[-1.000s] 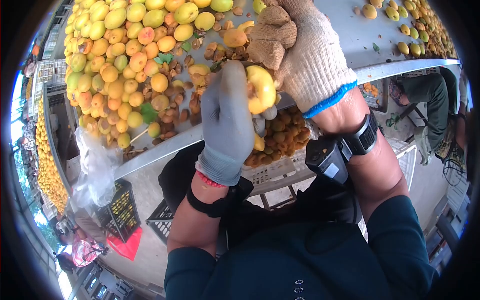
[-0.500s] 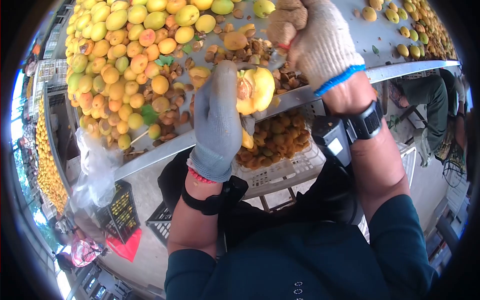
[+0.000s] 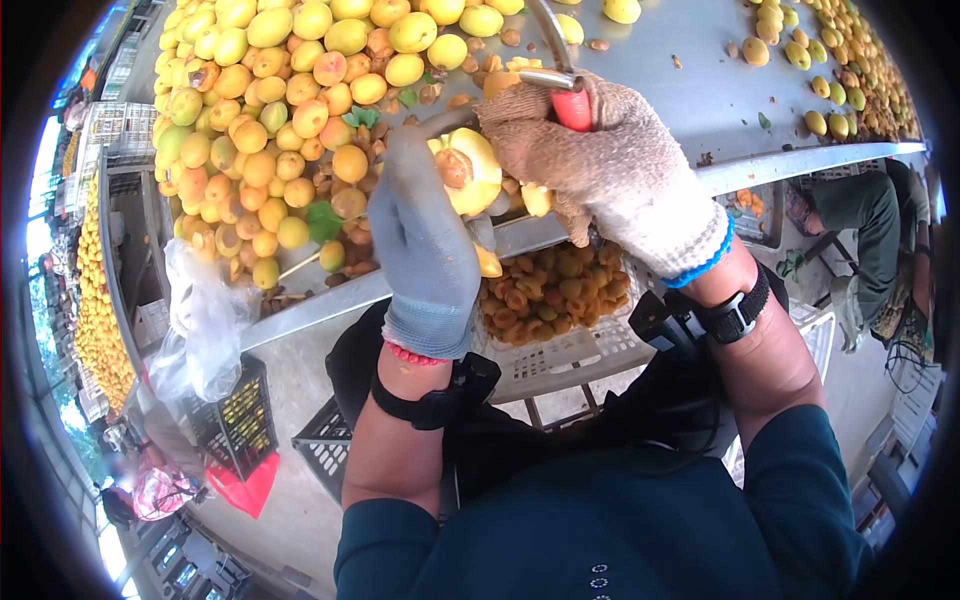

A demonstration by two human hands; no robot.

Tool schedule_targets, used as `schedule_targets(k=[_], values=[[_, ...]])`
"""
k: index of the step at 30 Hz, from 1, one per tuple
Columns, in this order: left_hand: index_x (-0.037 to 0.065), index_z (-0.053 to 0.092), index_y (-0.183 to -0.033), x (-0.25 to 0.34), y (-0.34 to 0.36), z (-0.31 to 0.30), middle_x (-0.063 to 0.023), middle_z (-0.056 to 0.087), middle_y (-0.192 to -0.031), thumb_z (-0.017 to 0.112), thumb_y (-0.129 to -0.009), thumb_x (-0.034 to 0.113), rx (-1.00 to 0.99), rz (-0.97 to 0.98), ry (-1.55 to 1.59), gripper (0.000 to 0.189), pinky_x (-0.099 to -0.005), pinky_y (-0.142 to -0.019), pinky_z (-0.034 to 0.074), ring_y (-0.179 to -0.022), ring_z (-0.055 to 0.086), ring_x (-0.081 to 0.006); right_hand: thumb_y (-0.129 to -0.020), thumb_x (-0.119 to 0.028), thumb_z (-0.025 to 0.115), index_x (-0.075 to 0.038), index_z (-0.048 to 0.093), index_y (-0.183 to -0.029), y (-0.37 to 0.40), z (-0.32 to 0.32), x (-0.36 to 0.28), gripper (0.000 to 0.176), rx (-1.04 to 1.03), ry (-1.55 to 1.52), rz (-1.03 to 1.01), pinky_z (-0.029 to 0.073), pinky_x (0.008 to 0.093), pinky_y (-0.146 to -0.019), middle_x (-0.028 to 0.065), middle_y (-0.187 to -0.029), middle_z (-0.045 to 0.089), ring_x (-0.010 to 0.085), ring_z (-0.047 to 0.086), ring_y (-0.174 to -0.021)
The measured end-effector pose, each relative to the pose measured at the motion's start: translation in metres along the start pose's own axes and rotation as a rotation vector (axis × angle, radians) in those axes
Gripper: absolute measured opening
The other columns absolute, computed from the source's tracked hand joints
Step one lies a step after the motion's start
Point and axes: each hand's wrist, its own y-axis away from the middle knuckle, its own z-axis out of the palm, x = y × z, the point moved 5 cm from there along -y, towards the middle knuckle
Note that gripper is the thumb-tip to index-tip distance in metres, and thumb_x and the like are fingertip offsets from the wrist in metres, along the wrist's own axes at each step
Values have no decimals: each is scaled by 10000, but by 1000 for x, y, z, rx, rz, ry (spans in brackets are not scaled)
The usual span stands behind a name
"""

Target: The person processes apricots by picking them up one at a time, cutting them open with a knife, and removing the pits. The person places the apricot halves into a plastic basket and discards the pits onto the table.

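Note:
My left hand [image 3: 425,230], in a grey coated glove, is closed around a cut yellow apricot [image 3: 468,172] whose brown stone shows in the opened flesh. A small yellow piece of apricot [image 3: 487,262] pokes out below its fingers. My right hand [image 3: 600,160], in a beige knit glove, is wrapped around a metal tool with a red handle [image 3: 572,108]; a bent metal bar rises from it. Beside the right fingertips, near the held fruit, is another yellow chunk [image 3: 537,198]. Both hands are over the metal table's front edge [image 3: 350,297].
Whole apricots [image 3: 270,130] are heaped on the table's left, with brown stones and leaves around them. Below the edge, a white crate [image 3: 530,372] holds apricot halves [image 3: 555,290]. A plastic bag [image 3: 200,330] hangs at left above a black crate [image 3: 235,420]. Another person's leg [image 3: 850,215] is at right.
My right hand has come down towards me and turned, bringing the tool's red handle and metal bar into view. The apricot in my left hand now shows its stone more squarely.

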Motion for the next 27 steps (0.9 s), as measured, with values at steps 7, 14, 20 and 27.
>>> schedule_targets(k=[7, 14, 20, 27], values=[[24, 604, -1055, 5, -3, -1, -44, 624, -744, 334, -1044, 454, 72, -76, 22, 508, -203, -420, 363, -518, 537, -75, -951, -156, 586, 78, 592, -1228, 7, -3, 5, 363, -113, -413, -31, 516, 228, -592, 60, -852, 649, 125, 645, -644], [33, 619, -1019, 9, -8, -3, -43, 562, -615, 279, -1041, 508, 34, -73, -39, 585, -218, -409, 314, -449, 422, -68, -869, -108, 680, 62, 603, -1244, 15, -13, 12, 419, -271, -312, 27, 534, 261, -510, 124, -947, 709, 165, 653, -616], [-18, 602, -1148, 9, 1, 0, -103, 669, -871, 301, -1058, 336, -85, -77, -46, 474, -225, -475, 431, -595, 604, -105, -861, -130, 688, -35, 681, -1135, 10, -18, -8, 289, 15, 123, 4, 387, 181, -446, -14, -828, 647, 41, 542, -562], [-79, 573, -1044, 7, 11, 4, -102, 569, -774, 429, -1034, 205, -35, 534, -656, 319, -300, -607, 438, -701, 524, -153, -830, -148, 709, -33, 705, -1047, 3, -1, -13, 246, 31, 623, -378, 506, 339, -658, 103, -818, 685, 167, 634, -697]])
